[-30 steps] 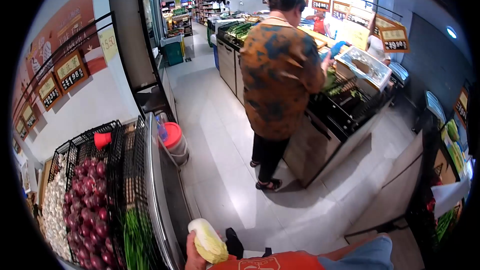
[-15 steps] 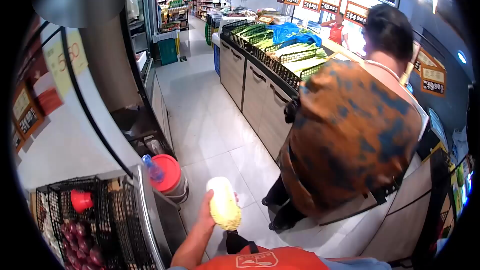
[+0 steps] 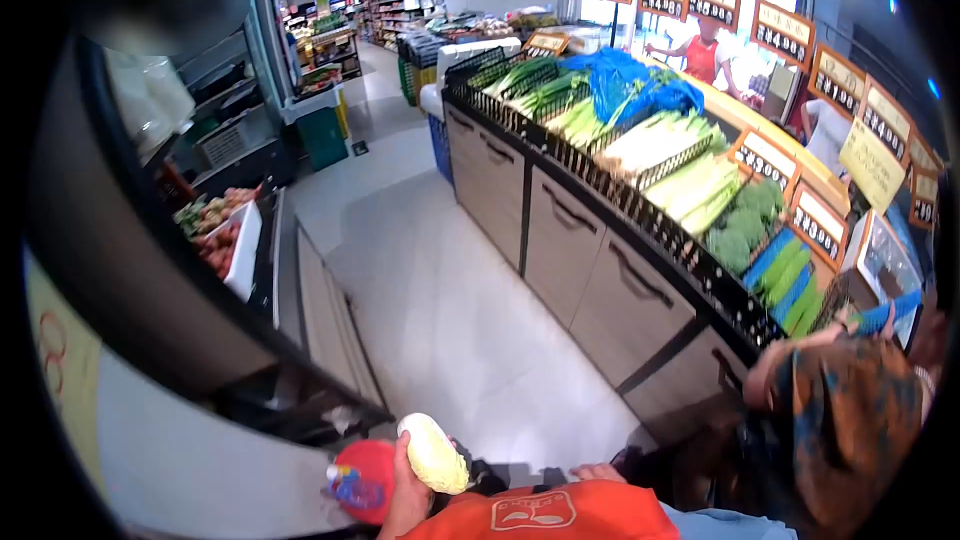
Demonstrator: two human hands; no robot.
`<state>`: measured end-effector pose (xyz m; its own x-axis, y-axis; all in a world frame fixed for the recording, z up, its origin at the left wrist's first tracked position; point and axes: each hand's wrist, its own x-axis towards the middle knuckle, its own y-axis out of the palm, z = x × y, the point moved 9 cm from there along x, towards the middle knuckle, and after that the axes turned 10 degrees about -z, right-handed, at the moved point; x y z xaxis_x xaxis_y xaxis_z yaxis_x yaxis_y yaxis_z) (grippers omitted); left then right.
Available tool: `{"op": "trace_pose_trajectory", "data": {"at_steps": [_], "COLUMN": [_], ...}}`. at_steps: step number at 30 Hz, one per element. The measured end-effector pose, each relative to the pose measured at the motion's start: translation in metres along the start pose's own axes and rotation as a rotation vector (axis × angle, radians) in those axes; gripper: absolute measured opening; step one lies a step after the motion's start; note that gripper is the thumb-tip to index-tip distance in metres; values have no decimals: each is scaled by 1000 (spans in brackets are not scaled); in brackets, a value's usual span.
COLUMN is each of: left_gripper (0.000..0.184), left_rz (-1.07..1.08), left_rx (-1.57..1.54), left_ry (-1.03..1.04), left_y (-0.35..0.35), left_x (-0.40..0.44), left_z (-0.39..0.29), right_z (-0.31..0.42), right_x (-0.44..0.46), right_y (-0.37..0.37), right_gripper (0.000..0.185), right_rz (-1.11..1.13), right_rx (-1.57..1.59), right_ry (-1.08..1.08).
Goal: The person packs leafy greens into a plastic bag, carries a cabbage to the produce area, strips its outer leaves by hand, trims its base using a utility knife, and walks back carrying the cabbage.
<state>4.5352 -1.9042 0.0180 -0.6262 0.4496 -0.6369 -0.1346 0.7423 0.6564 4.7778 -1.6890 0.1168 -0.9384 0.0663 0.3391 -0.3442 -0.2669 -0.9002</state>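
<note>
A pale napa cabbage [image 3: 432,454] is gripped in my left hand [image 3: 407,488], low in front of my body and over the floor. My fingers wrap around its side, with the white end up and the yellowish leafy end toward my apron. Just past the upper edge of my red apron [image 3: 535,512] shows part of my right hand [image 3: 597,473]. Its fingers look stretched out with nothing in them; the rest is hidden behind the apron. Below my left wrist stands a red-lidded bucket [image 3: 366,475] with a clear blue bottle [image 3: 352,486] on its lid.
To the right runs a vegetable counter [image 3: 570,230] with leafy greens [image 3: 660,145], broccoli [image 3: 745,225] and price signs. A person in a brown patterned top [image 3: 860,420] stands close at its near end. A shelf with a white tray [image 3: 240,255] lines the left; a tiled aisle [image 3: 430,270] runs between.
My view has moved forward along the aisle. The person in brown now appears farther right and lower. My right hand has come into view; the cabbage stays in my left hand.
</note>
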Motion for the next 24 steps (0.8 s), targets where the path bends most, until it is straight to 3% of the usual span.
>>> {"op": "trace_pose_trajectory", "data": {"at_steps": [2,4,5,7,9,10,11,12,14,15,16,17,19,21,22,23,24], "left_gripper": [76,76,77,73,72,72,72,72,73,69,65,65,66,72,73,73,72], "left_rz": [128,115,147,233,312,317,287,298,169,151,127,35,-78,-231,-244,-248,-235], "left_rx": [-6,62,61,112,159,181,122,102,117,116,124,73,91,-32,-21,-67,-89], "left_ry": [-164,-141,-189,-209,-208,-185,-217,-224,-44,-26,12,22,120,134,156,149,145], "left_y": [75,123,137,222,274,283,276,302,322,330,325,318,319,297,297,284,313], "left_x": [103,100,179,201,281,271,348,355,364,386,350,439,448,491,517,632,617], "left_z": [-44,-52,-79,-103,-142,-145,-164,-193,-253,-267,-273,-335,-368,-411,-429,-472,-476], "right_z": [-37,-60,-80,-106,-143,-157,-192,-212,-257,-269,-245,-274,-307,-359,-374,-419,-428], "right_x": [80,121,167,220,279,291,332,355,416,448,448,568,607,665,694,781,783], "right_y": [34,45,67,85,109,122,153,161,185,180,152,178,185,244,261,350,358], "right_gripper": [41,41,41,41,41,41,41,41,42,42,42,27,19,17,17,17,16], "right_rz": [43,62,78,105,118,130,165,166,157,148,121,301,297,262,287,321,266], "right_rx": [8,31,44,62,79,103,119,122,98,80,74,111,1868,2663,2639,2616,2512], "right_ry": [-21,-80,-89,-141,-194,-240,-255,-283,-385,-460,-545,-587,-23,432,416,419,397]}}
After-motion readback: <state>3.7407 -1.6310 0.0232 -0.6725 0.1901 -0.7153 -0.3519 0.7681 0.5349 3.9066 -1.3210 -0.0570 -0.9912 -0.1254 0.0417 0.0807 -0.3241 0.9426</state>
